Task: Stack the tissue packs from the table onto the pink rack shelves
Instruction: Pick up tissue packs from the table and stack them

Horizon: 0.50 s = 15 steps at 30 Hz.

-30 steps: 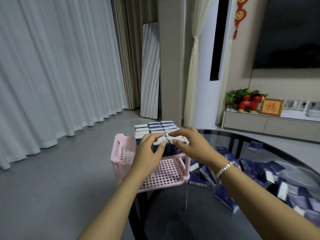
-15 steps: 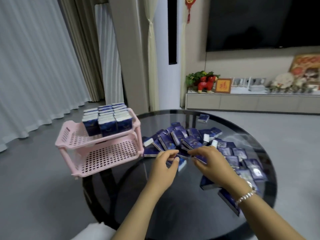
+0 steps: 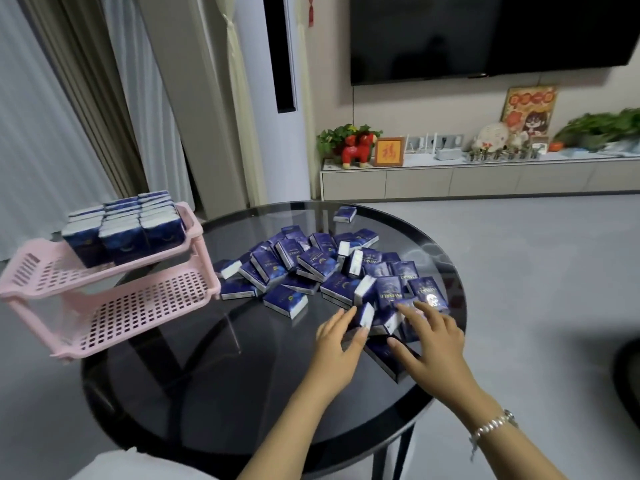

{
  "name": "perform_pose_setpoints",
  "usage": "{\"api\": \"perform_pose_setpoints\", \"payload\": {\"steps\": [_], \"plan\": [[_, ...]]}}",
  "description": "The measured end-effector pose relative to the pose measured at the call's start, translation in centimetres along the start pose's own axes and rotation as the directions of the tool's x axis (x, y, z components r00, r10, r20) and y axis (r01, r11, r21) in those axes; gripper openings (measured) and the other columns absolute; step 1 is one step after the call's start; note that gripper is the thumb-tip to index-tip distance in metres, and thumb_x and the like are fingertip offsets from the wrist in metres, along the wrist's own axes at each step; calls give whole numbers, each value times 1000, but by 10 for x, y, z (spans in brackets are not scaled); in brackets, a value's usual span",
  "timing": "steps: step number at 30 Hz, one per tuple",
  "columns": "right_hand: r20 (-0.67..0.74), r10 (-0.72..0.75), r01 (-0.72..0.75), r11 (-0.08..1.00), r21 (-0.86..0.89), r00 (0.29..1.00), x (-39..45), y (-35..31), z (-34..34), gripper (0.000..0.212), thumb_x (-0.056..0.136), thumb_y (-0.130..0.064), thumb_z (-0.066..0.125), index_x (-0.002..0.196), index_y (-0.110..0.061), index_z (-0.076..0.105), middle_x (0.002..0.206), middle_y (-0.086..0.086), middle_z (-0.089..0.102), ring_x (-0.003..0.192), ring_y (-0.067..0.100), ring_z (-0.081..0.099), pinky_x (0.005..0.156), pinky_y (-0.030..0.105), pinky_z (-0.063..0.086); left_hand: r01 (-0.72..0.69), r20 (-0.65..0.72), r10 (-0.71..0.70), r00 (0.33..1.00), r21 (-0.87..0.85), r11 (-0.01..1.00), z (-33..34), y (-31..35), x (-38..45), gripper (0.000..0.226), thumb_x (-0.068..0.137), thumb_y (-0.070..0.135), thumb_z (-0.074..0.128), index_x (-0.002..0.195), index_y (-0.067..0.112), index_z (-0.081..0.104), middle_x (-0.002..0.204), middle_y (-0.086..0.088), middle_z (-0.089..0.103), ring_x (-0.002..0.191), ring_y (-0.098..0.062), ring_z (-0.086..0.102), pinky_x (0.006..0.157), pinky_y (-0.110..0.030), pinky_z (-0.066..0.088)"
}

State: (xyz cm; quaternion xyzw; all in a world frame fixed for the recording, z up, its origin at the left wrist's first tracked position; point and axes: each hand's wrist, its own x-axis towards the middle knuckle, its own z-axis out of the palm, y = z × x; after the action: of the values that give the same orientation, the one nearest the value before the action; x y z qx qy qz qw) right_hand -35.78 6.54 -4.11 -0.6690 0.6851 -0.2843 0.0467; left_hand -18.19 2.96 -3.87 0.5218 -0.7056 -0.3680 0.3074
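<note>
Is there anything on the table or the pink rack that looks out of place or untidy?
One tissue pack lies alone near the table's far edge, apart from the loose, jumbled heap. The pink rack overhangs the table's left edge, with packs standing upright at the top shelf's far end.

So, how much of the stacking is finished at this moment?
Done: a block of tissue packs stands on the top shelf of the pink rack. In hand: the left hand holds one pack at the near edge of the pile, and the right hand reaches over packs beside it. Left: the bottom shelf holds nothing, and many packs lie on the glass table.
</note>
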Motion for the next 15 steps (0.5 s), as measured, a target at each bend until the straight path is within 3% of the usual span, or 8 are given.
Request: {"api": "perform_pose_setpoints", "payload": {"steps": [3,8,11,15], "plan": [[51,41,-47,993,107,998,-5,2,8,58,88,-60,41,141,-47,21,149,-13,27,131,15,23,104,30,18,-4,30,4,1000,12,1000,2,-1,2,51,97,43,42,147,36,30,152,8,26,142,-6,13,115,-28,17],[55,44,-58,959,279,998,-5,-10,16,54,94,-43,43,143,-43,21,145,-19,29,129,7,20,104,29,16,-4,71,2,997,20,1000,-10,-2,4,46,98,43,42,143,43,32,128,15,33,132,-6,30,102,-18,24],[88,-7,-26,929,369,996,-3,-23,22,55,95,-39,45,143,-40,20,135,-22,32,118,-1,18,106,30,19,6,67,-10,998,51,999,-22,-11,1,44,98,43,42,141,44,36,134,11,36,133,-7,29,106,-21,24],[152,-47,-28,889,458,987,-1,-43,34,54,95,-36,44,142,-42,17,130,-21,34,120,-1,21,106,28,22,27,62,-27,998,7,1000,-44,-16,-8,42,97,42,44,139,40,41,141,10,39,128,-2,36,105,-21,28]]}}
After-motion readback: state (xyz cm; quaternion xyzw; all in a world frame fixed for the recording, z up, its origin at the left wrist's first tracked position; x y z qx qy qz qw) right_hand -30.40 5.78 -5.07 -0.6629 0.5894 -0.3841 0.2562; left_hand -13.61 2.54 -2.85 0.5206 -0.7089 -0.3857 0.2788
